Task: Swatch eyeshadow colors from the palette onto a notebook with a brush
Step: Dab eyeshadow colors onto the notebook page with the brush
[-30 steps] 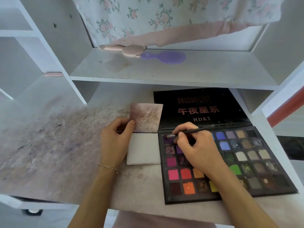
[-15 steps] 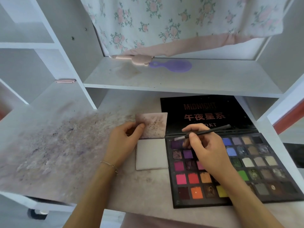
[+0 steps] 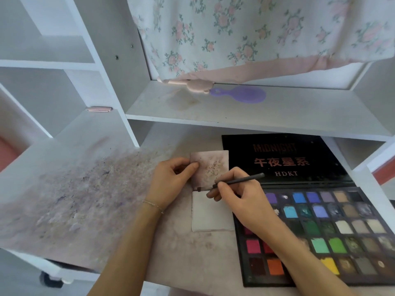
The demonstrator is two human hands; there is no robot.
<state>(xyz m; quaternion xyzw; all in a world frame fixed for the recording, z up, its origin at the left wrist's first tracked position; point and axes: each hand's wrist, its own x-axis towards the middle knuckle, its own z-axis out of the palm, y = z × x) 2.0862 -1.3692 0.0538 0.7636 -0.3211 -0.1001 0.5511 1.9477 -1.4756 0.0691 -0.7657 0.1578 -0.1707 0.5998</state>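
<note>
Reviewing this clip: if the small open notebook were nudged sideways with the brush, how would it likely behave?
The small white notebook looks thin and light, so it would probably slide easily on the dusty pinkish desk. Its stained upper page stands raised only under the left hand, so it likely flops once released. The right hand holds the thin dark brush at the fold.

A notebook lies open on the desk, with the palette touching its right edge. The palette's lid stands at the far side. On the shelf beyond lies a hairbrush.
</note>
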